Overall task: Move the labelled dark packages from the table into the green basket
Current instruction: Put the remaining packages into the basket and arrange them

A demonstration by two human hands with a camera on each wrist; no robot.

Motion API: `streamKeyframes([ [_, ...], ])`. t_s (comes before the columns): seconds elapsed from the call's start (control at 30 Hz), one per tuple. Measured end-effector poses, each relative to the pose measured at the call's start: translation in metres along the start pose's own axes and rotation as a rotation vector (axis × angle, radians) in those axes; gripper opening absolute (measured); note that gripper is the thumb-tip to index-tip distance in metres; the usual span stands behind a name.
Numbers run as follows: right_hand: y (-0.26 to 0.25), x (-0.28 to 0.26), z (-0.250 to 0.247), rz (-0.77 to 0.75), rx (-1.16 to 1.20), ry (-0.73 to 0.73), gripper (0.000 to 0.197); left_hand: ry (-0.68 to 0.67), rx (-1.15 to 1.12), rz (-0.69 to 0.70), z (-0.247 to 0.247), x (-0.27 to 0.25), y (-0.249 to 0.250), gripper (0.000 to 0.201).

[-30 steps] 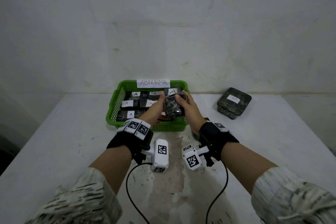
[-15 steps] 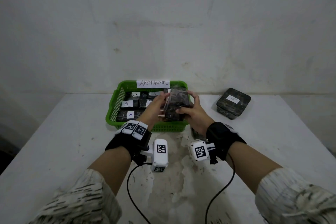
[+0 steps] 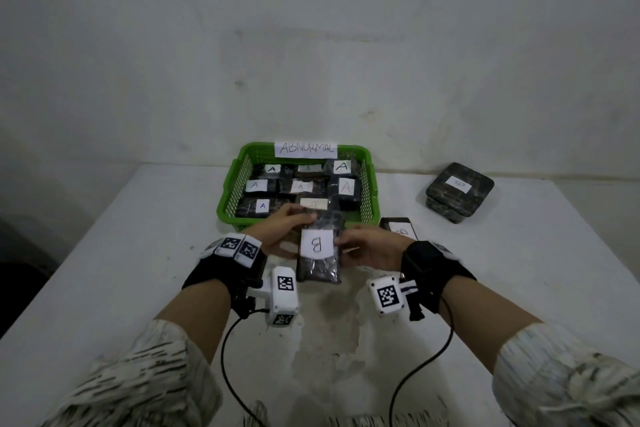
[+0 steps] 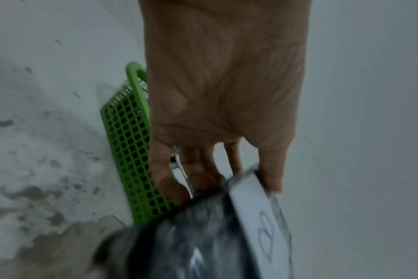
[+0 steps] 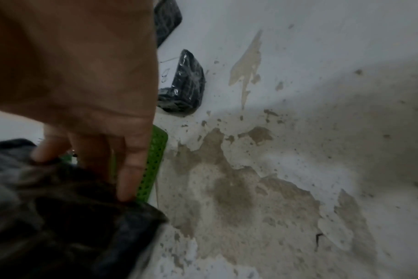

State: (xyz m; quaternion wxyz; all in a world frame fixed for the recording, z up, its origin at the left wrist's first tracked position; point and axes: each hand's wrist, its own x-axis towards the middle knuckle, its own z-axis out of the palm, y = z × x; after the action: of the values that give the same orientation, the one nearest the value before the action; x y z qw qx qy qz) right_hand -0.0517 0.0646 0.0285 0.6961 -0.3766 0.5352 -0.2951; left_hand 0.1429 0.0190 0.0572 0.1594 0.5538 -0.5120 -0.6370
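Observation:
A dark wrapped package with a white label "B" (image 3: 318, 248) is held flat, label up, just in front of the green basket (image 3: 242, 177). My left hand (image 3: 294, 232) grips its left edge and my right hand (image 3: 349, 244) grips its right edge. In the left wrist view the fingers (image 4: 270, 175) curl over the package (image 4: 203, 236) beside the basket wall (image 4: 129, 141). The right wrist view shows fingers (image 5: 131, 179) pressed into the dark wrap (image 5: 60, 217). Several packages labelled "A" (image 3: 341, 166) lie in the basket.
A second "B" package (image 3: 398, 229) lies on the table right of the basket's front corner, also visible as a dark package (image 5: 186, 85) in the right wrist view. A stack of dark packages (image 3: 459, 191) sits at the far right. An "ABNORMAL" sign (image 3: 306, 148) marks the basket's back rim.
The package stood on edge over the basket's front; both hands have turned it flat, "B" label up, and drawn it back toward me, in front of the basket.

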Motion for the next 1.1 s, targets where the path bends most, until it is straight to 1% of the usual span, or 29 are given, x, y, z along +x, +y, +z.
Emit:
streamKeyframes([
  [0.07,0.008,0.002,0.009,0.093,-0.055,-0.054,0.008,-0.035,0.064,-0.102,-0.010,-0.006,-0.015,0.030],
  [0.17,0.014,0.018,0.024,0.182,-0.272,-0.104,0.043,-0.065,0.154,-0.192,-0.022,-0.009,-0.036,0.028],
  [0.2,0.014,0.021,0.030,0.191,-0.346,-0.119,0.048,-0.095,0.185,-0.215,-0.026,-0.010,-0.042,0.035],
  [0.23,0.011,0.023,0.036,0.194,-0.398,-0.128,0.047,-0.124,0.257,-0.245,-0.032,-0.007,-0.048,0.048],
  [0.27,0.008,0.025,0.041,0.190,-0.433,-0.136,0.042,-0.147,0.378,-0.281,-0.037,-0.006,-0.052,0.062],
  [0.3,0.006,0.028,0.045,0.179,-0.464,-0.144,0.035,-0.141,0.507,-0.288,-0.040,-0.007,-0.055,0.069],
  [0.33,0.004,0.030,0.049,0.178,-0.487,-0.151,0.032,-0.108,0.563,-0.267,-0.043,-0.007,-0.058,0.070],
  [0.37,0.003,0.033,0.052,0.175,-0.498,-0.150,0.033,-0.079,0.542,-0.228,-0.045,-0.007,-0.059,0.074],
  [0.4,0.003,0.036,0.054,0.169,-0.510,-0.147,0.036,-0.082,0.502,-0.181,-0.045,-0.006,-0.061,0.079],
  [0.43,0.004,0.038,0.057,0.152,-0.516,-0.128,0.041,-0.115,0.466,-0.152,-0.045,-0.005,-0.062,0.082],
  [0.47,0.006,0.042,0.059,0.123,-0.513,-0.086,0.047,-0.155,0.434,-0.140,-0.045,-0.004,-0.064,0.079],
  [0.5,0.008,0.044,0.061,0.085,-0.484,-0.032,0.052,-0.189,0.412,-0.144,-0.046,-0.005,-0.066,0.072],
  [0.57,0.016,0.054,0.061,0.018,-0.333,0.089,0.051,-0.201,0.306,-0.167,-0.048,-0.003,-0.073,0.053],
  [0.6,0.017,0.055,0.062,-0.008,-0.248,0.134,0.048,-0.184,0.239,-0.168,-0.049,-0.002,-0.076,0.044],
  [0.67,0.018,0.056,0.064,-0.015,-0.085,0.188,0.048,-0.128,0.148,-0.164,-0.050,0.000,-0.084,0.027],
  [0.73,0.018,0.057,0.066,0.025,-0.003,0.244,0.047,-0.030,0.034,-0.165,-0.052,0.003,-0.090,0.012],
  [0.8,0.021,0.063,0.067,0.083,-0.015,0.288,0.042,0.041,-0.039,-0.178,-0.055,0.005,-0.093,0.012],
  [0.83,0.021,0.062,0.069,0.141,-0.037,0.285,0.044,0.037,-0.046,-0.192,-0.055,0.005,-0.092,0.014],
  [0.9,0.021,0.063,0.073,0.252,-0.059,0.260,0.057,0.011,-0.039,-0.222,-0.054,0.003,-0.090,0.015],
  [0.97,0.017,0.062,0.075,0.285,-0.046,0.241,0.062,0.008,-0.049,-0.235,-0.053,0.004,-0.088,0.023],
  [1.0,0.016,0.062,0.074,0.291,-0.023,0.247,0.058,0.007,-0.053,-0.242,-0.052,0.004,-0.087,0.027],
  [1.03,0.015,0.061,0.075,0.286,0.031,0.260,0.047,0.013,-0.045,-0.252,-0.052,0.003,-0.086,0.031],
  [1.1,0.015,0.065,0.078,0.272,0.137,0.266,0.019,0.023,-0.034,-0.253,-0.054,0.005,-0.085,0.035],
])
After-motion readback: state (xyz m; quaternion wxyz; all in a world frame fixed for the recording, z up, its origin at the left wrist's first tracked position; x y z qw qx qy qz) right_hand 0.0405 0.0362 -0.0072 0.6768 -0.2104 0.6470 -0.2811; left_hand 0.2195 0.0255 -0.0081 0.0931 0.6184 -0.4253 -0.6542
